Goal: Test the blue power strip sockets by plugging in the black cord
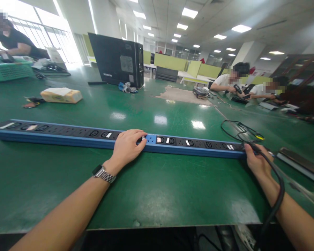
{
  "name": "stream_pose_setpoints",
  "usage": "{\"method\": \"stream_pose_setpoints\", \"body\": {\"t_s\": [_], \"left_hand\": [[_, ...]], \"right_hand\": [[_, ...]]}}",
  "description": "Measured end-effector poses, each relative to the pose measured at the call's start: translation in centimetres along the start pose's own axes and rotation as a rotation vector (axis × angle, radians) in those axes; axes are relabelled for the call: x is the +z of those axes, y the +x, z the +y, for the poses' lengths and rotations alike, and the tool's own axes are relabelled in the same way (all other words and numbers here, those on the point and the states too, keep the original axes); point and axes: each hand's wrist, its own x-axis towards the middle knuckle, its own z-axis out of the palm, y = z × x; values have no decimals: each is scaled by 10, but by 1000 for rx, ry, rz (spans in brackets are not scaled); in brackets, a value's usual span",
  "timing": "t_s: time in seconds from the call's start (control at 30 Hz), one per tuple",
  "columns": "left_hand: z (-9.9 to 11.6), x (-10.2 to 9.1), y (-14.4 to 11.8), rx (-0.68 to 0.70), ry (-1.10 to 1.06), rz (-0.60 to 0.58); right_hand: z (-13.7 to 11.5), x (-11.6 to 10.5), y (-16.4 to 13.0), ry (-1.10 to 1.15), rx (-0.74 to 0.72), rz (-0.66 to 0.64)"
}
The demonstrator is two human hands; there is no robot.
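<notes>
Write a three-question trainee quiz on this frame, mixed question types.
1. True or false: the left hand rests on top of the blue power strip, near its middle.
2. What does the right hand hold at the strip's end? A) a screwdriver B) the black cable C) a tissue pack
3. What is worn on the left wrist?

Key:
1. True.
2. B; the cable runs from the strip's end through the hand and over the forearm.
3. A watch with a metal band.
</notes>
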Motion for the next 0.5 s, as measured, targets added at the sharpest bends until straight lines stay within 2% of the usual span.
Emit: {"method": "stream_pose_setpoints", "body": {"t_s": [0.13,0.3,0.5], "left_hand": [[0,0,0,1,-4,2],[0,1,0,-4,-12,3],[1,-1,1,-5,-9,-4]], "right_hand": [[5,4,3,-97,-84,4],[7,-2,7,-121,-186,-159],[9,3,3,-40,-107,-102]]}}
